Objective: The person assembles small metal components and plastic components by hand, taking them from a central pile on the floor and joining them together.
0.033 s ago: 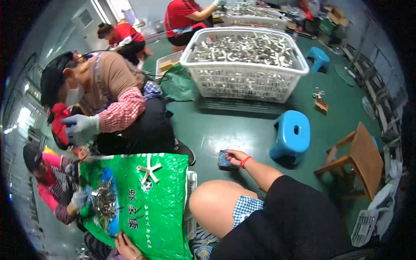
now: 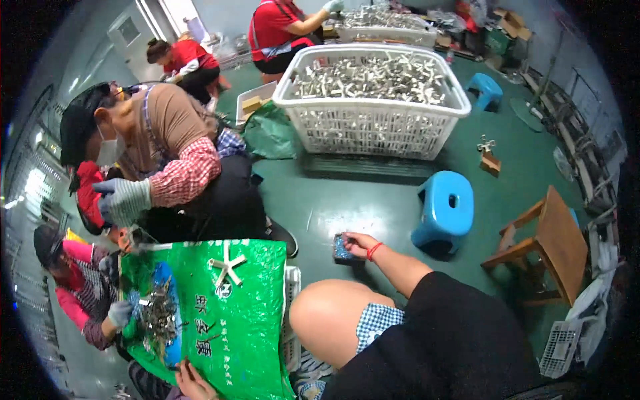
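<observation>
1. Left hand (image 2: 193,381): at the lower edge, fingers resting on the near border of a green woven plastic sack (image 2: 227,313) spread flat. Whether it pinches the sack or only lies on it cannot be told.
2. On the sack: a white cross-shaped plastic fitting (image 2: 227,265) near its far edge, and a pile of small grey metal parts (image 2: 158,315) toward its left side, well apart from the left hand.
3. Right hand (image 2: 360,245): reaching out over the bare knee, with a red band at the wrist. It is closed around a small dark blue-patterned block (image 2: 342,249), which sits on the green floor (image 2: 373,193) under the fingers.
4. Just beyond: a blue plastic stool (image 2: 445,210); a brown wooden stool (image 2: 553,243) to its right.
5. Farther: a large white plastic lattice basket (image 2: 373,127) filled with pale fittings.
6. Left: a masked co-worker's grey gloved hand (image 2: 123,200) above the sack.
</observation>
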Available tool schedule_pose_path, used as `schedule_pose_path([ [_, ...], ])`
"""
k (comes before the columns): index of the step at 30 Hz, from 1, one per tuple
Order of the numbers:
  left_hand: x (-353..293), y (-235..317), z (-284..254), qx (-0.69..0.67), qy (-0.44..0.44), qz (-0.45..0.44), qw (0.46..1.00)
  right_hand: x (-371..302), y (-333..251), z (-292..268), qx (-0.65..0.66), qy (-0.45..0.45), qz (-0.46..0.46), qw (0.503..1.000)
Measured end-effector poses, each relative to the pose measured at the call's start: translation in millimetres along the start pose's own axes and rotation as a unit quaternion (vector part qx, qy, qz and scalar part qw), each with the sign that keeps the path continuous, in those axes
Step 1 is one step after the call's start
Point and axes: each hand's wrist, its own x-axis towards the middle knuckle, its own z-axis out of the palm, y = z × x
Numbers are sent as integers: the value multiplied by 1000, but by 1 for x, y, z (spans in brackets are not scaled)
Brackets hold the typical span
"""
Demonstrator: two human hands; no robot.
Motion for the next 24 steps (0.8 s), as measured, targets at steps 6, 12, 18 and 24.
schedule_pose_path([
  [6,-45,71,117,-73,-30,-37,996,-24,-28,48,43,-38,-9,998],
  [12,-57,66,139,-96,-104,-61,988,-41,-74,141,-77,-126,-23,989],
  [18,-55,62,141,-146,-96,-98,980,-76,-20,302,-257,-88,32,962],
  [24,-44,60,139,-156,-106,-129,974,-77,105,406,-294,-154,161,930],
])
